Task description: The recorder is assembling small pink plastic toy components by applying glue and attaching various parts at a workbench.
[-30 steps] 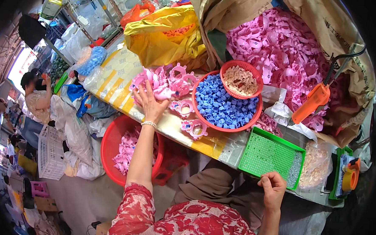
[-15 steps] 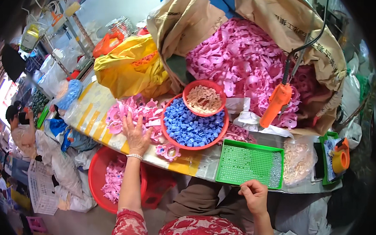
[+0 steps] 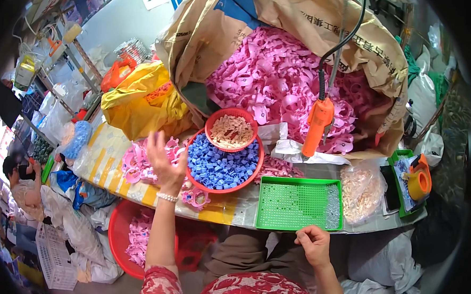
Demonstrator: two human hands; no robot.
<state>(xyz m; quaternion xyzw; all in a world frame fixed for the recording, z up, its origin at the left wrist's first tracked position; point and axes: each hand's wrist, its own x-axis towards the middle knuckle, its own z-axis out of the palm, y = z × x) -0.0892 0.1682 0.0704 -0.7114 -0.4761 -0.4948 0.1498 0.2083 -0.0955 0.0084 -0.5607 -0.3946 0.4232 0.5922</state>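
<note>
My left hand (image 3: pixel 166 163) is raised over a pile of pink plastic parts (image 3: pixel 136 163) on the left of the table, with its fingers spread and nothing visibly held. Beside it stands a red basket (image 3: pixel 223 191) of small blue plastic pieces (image 3: pixel 221 165). A smaller red basket (image 3: pixel 211 122) of cream pieces (image 3: pixel 231 132) rests on top of those. Just below the near edge of a green perforated tray (image 3: pixel 300 204) is my right hand (image 3: pixel 315 245), its fingers curled in a pinch. Whatever they hold, if anything, is hidden. Small silvery bits (image 3: pixel 332 205) lie along the tray's right side.
An orange electric screwdriver (image 3: pixel 318 127) hangs before a large brown sack (image 3: pixel 374 42) full of pink parts. A plastic bag of cream pieces (image 3: pixel 362 193) and an orange tape dispenser (image 3: pixel 418 180) are at the right. A red tub (image 3: pixel 118 236) stands below the table's left edge.
My left hand has lifted from the pink pile. My right hand stays pinched near the tray. The whole scene has shifted left in view.
</note>
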